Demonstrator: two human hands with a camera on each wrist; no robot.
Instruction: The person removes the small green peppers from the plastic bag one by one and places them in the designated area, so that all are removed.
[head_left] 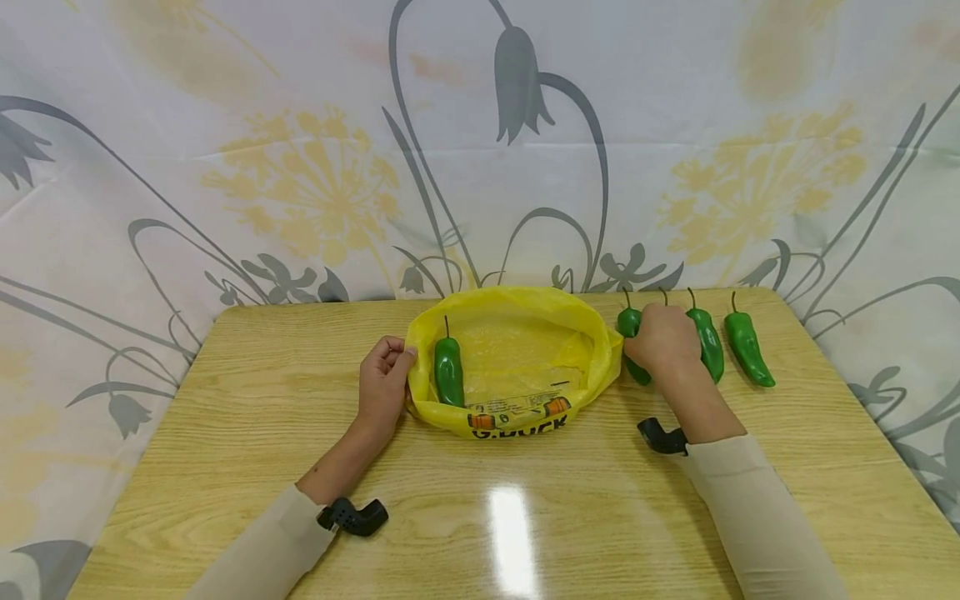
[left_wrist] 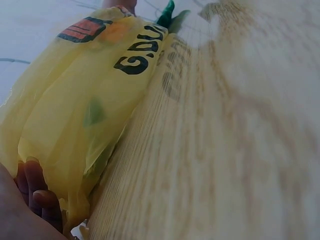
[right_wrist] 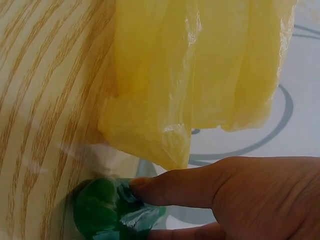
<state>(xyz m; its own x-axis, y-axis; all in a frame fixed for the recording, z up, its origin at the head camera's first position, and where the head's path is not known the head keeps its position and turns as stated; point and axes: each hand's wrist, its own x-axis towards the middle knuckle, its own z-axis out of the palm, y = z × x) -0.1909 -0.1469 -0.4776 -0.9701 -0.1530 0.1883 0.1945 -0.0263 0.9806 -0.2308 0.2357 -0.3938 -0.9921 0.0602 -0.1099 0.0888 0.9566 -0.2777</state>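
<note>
A yellow plastic bag (head_left: 517, 312) with black lettering lies with its mouth spread wide. One green pepper (head_left: 449, 371) is inside, by the left wall. My left hand (head_left: 386, 379) grips the bag's left rim between thumb and fingers; curled fingertips show against the plastic in the left wrist view. Just right of the bag, my right hand (head_left: 663, 337) pinches the leftmost green pepper (right_wrist: 107, 210) of a row, thumb on its near side. Part of that pepper is hidden by the hand in the head view. A second pepper's stem sticks up behind the knuckles.
Two more green peppers, a nearer one (head_left: 707, 342) and an outer one (head_left: 748, 350), lie right of my right hand. The wooden table (head_left: 420, 508) reaches back to a flower-printed cloth (head_left: 465, 183). Both wrists carry small black cameras.
</note>
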